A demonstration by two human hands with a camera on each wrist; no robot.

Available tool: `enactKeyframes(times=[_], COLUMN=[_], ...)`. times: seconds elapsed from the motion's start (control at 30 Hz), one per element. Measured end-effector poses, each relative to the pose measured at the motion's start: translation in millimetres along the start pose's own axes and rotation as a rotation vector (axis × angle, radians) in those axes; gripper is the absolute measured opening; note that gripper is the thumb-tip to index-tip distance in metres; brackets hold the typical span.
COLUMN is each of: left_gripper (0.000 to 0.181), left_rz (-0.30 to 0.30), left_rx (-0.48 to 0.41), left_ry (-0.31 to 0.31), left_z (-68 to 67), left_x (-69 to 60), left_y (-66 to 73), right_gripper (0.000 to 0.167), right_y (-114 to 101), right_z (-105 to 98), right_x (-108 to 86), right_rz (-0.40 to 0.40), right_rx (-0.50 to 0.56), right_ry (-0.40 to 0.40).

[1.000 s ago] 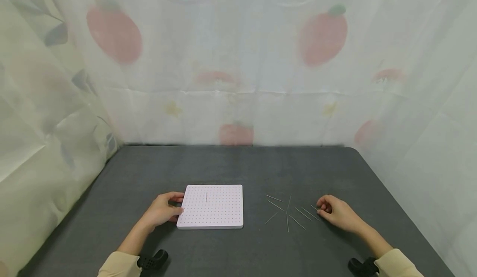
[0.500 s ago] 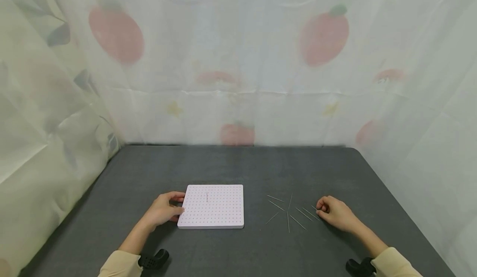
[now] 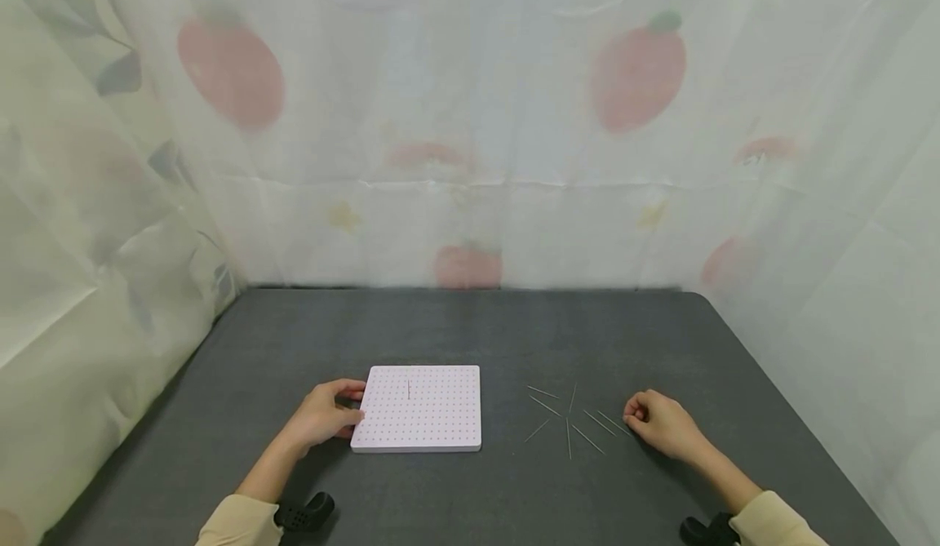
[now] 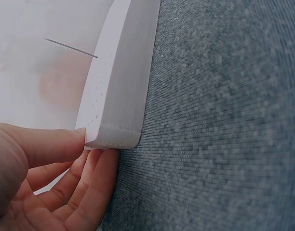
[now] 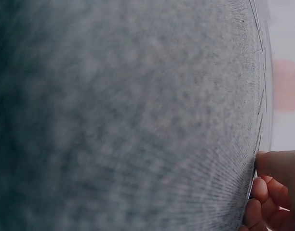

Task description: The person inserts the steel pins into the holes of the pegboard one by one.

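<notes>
A white board (image 3: 419, 428) dotted with small holes lies on the table, one thin needle (image 3: 409, 390) standing in its upper left part. My left hand (image 3: 321, 418) grips the board's left edge, thumb on top and fingers against the side; the left wrist view shows this hand (image 4: 56, 178) at the board's corner (image 4: 119, 137). Several thin needles (image 3: 588, 439) lie scattered right of the board. My right hand (image 3: 667, 425) is at their right end, low over the table, fingers curled and thumb against them. It pinches a needle, mostly hidden by the fingers (image 5: 260, 190).
The dark grey table (image 3: 470, 497) extends around the board and needles. A pale curtain (image 3: 470, 122) with fruit prints hangs behind its far edge and along both sides. A black device (image 3: 304, 513) is at the left wrist, another (image 3: 708, 531) at the right.
The short stretch of needle that stuck out left of my right fingers is no longer visible. That hand has shifted very slightly towards me. The left hand keeps its grip on the board.
</notes>
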State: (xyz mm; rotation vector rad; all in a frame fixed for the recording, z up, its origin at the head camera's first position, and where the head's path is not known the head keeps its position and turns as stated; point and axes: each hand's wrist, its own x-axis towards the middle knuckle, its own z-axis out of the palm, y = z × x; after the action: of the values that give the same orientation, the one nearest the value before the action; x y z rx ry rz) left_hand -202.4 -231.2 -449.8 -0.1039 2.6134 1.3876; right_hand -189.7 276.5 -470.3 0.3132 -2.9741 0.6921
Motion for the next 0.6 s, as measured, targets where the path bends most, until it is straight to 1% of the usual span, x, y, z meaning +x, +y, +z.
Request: enactKeyframes(times=[0.37, 0.6], left_gripper=[0.052, 0.053], left_rz=[0.003, 0.01], left_rx=[-0.002, -0.005], left_ry=[0.0, 0.0], left_z=[0.3, 0.1], left_x=[0.5, 0.5], left_y=[-1.0, -1.3], right_gripper=[0.009, 0.005], right_y=[-1.6, -2.3], right_z=[0.2, -0.3], right_x=[1.2, 0.8], right_rz=[-0.021, 0.001], right_rx=[-0.048, -0.051], right_ry=[-0.011, -0.022])
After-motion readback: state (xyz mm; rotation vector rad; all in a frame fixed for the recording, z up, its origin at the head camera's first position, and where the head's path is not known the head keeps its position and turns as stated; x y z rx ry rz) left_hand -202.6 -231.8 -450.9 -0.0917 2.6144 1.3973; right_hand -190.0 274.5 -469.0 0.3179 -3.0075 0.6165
